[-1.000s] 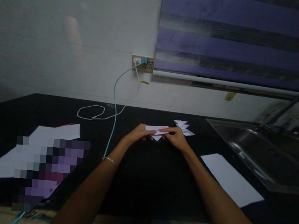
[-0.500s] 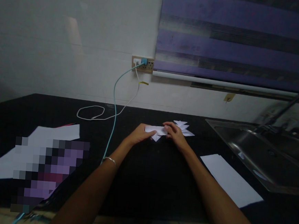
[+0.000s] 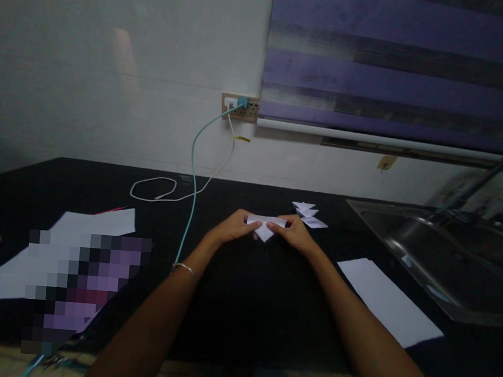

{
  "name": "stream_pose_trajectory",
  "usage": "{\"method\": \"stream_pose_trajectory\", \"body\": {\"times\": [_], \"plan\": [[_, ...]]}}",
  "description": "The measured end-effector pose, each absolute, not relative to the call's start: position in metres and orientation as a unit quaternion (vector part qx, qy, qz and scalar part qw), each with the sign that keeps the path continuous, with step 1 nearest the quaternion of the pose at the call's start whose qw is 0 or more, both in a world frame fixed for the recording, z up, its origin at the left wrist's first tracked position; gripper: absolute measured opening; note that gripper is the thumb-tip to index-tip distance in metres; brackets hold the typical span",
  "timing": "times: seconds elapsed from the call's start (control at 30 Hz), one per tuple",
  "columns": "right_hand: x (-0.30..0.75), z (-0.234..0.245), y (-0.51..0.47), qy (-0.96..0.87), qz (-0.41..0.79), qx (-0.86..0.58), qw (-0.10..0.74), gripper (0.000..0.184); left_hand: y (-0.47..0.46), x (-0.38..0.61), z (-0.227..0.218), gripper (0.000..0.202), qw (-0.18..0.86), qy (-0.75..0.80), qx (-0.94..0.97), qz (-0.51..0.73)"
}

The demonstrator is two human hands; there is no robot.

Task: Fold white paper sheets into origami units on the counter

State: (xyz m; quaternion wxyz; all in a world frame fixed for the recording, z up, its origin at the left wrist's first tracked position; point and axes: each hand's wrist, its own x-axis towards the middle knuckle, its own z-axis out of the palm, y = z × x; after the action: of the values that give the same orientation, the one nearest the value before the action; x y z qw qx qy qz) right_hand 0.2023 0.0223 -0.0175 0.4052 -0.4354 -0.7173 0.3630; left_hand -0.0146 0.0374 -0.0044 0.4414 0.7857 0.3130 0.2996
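Observation:
A small piece of folded white paper (image 3: 266,231) is held between both hands above the black counter; its lower part comes to a point facing me. My left hand (image 3: 236,227) grips its left end, thumb pressed on the front. On the opposite end, my right hand (image 3: 295,232) pinches it the same way. The fingers behind the paper are mostly hidden. Just beyond my right hand lie several folded paper pieces (image 3: 310,214), pointed in shape and close together on the counter.
White paper sheets (image 3: 393,301) lie at the right beside a steel sink (image 3: 438,255). More sheets (image 3: 100,223) and a blurred-out purple object (image 3: 114,268) are at the left. A teal cable (image 3: 189,207) and a white cable (image 3: 211,179) run from the wall socket (image 3: 252,112).
My right thumb has come down onto the paper's front, and the right fingers have moved behind it. The paper's point now sits centred between both thumbs.

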Motion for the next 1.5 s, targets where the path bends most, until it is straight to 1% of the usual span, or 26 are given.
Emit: {"method": "stream_pose_trajectory", "body": {"times": [0.2,0.37,0.43,0.53,0.63,0.73,0.83,0.97,1.17,1.3,1.5], "plan": [[0.208,-0.017,0.022,-0.729,0.408,-0.414,0.362,0.04,0.037,-0.022,-0.001,0.045,0.474,0.299,0.786,0.262],[0.21,-0.017,0.023,-0.715,0.45,-0.403,0.352,0.036,0.04,-0.024,-0.002,0.044,0.505,0.282,0.777,0.25],[0.21,-0.019,0.024,-0.705,0.449,-0.411,0.364,0.036,0.042,-0.024,-0.004,0.045,0.494,0.3,0.772,0.265],[0.21,-0.021,0.027,-0.685,0.422,-0.444,0.395,0.038,0.044,-0.024,-0.006,0.044,0.448,0.342,0.765,0.312],[0.21,-0.019,0.027,-0.681,0.391,-0.462,0.413,0.039,0.043,-0.024,-0.004,0.048,0.424,0.361,0.761,0.332],[0.211,-0.015,0.023,-0.702,0.359,-0.453,0.416,0.04,0.042,-0.025,-0.002,0.051,0.438,0.357,0.764,0.311],[0.21,-0.011,0.019,-0.709,0.342,-0.463,0.409,0.044,0.041,-0.026,-0.002,0.048,0.463,0.352,0.756,0.301],[0.206,-0.008,0.016,-0.678,0.382,-0.467,0.421,0.04,0.042,-0.025,-0.002,0.044,0.485,0.354,0.728,0.331],[0.2,-0.004,0.017,-0.628,0.409,-0.45,0.486,0.041,0.045,-0.021,-0.002,0.038,0.504,0.355,0.683,0.392],[0.198,-0.004,0.017,-0.588,0.461,-0.421,0.514,0.042,0.045,-0.018,-0.003,0.034,0.509,0.344,0.664,0.427],[0.197,-0.007,0.019,-0.551,0.5,-0.393,0.54,0.042,0.045,-0.015,-0.004,0.036,0.529,0.317,0.654,0.437]]}}
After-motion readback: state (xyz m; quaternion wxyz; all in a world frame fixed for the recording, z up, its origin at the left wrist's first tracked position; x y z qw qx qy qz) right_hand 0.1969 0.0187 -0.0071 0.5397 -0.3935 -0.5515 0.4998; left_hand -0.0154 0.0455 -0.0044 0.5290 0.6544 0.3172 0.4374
